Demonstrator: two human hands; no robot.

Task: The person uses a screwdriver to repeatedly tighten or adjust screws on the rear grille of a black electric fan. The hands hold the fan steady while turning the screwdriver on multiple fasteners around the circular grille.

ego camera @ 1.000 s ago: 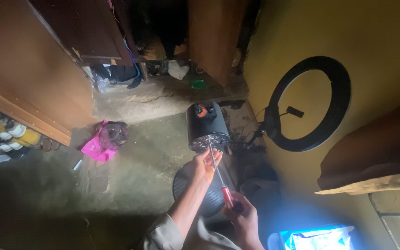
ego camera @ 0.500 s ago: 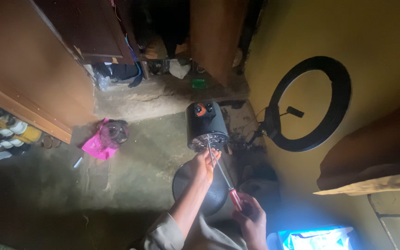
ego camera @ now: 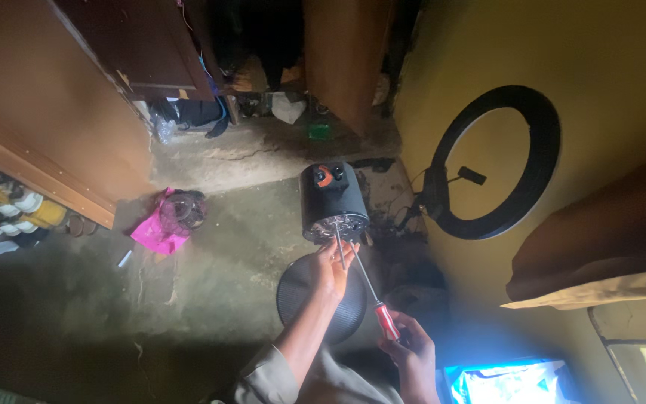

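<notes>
Just ahead of my left hand point(ego camera: 330, 268) sits a black cylindrical appliance point(ego camera: 332, 200), lying on the concrete floor point(ego camera: 218, 284) with its open, metallic end turned toward me and an orange knob point(ego camera: 324, 177) showing on its upper side. My left hand reaches up to that open end, fingers curled around a thin metal rod point(ego camera: 339, 247) that sticks out of it; the fingertips look pinched on the rod, though the light is poor. My right hand point(ego camera: 411, 352) is lower and nearer to me, closed around the red handle of a screwdriver point(ego camera: 371, 292). Its long shaft runs up and to the left, crossing just beside my left hand, and the tip meets the appliance's open end. Under my left forearm lies a dark round mesh disc point(ego camera: 293, 292), flat on the floor.

Well off to the left of my hands, a glass jar point(ego camera: 182, 212) rests on a pink cloth point(ego camera: 151, 233). To the right of the appliance, a black ring light point(ego camera: 540, 179) leans against the yellow wall point(ego camera: 607, 67). Right of my right hand, close to me, a lit blue screen point(ego camera: 510, 383) glows.
</notes>
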